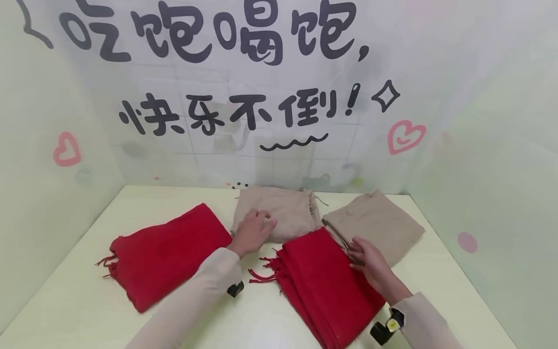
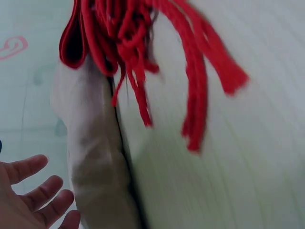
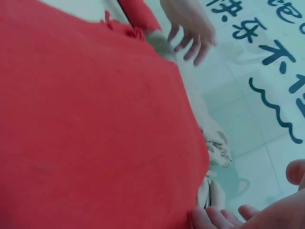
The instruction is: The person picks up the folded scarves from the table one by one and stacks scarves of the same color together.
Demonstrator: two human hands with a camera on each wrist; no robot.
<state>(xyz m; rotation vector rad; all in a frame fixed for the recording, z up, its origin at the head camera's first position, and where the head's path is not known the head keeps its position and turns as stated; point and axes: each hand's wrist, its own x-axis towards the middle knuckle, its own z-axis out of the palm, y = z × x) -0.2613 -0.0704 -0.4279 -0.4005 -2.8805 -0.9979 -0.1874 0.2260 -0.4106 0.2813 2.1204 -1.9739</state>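
A folded red scarf (image 1: 324, 286) with fringe lies at front right. My right hand (image 1: 370, 261) hovers at its upper right side, fingers loosely bent, beside the edge of a folded beige scarf (image 1: 383, 225). In the right wrist view, the fingertips (image 3: 202, 218) are right at the red scarf's edge. My left hand (image 1: 253, 233) reaches over the front of another beige scarf (image 1: 283, 206) at the back, its fingers spread and relaxed with nothing gripped. The left wrist view shows red fringe (image 2: 195, 95) hanging near the beige fold (image 2: 95, 143).
A second folded red scarf (image 1: 170, 254) lies at the left of the pale table (image 1: 257, 325), its fringe toward the left. The table meets a lettered back wall (image 1: 226, 165) and side walls with pink hearts and dots. Each wrist carries a small black camera.
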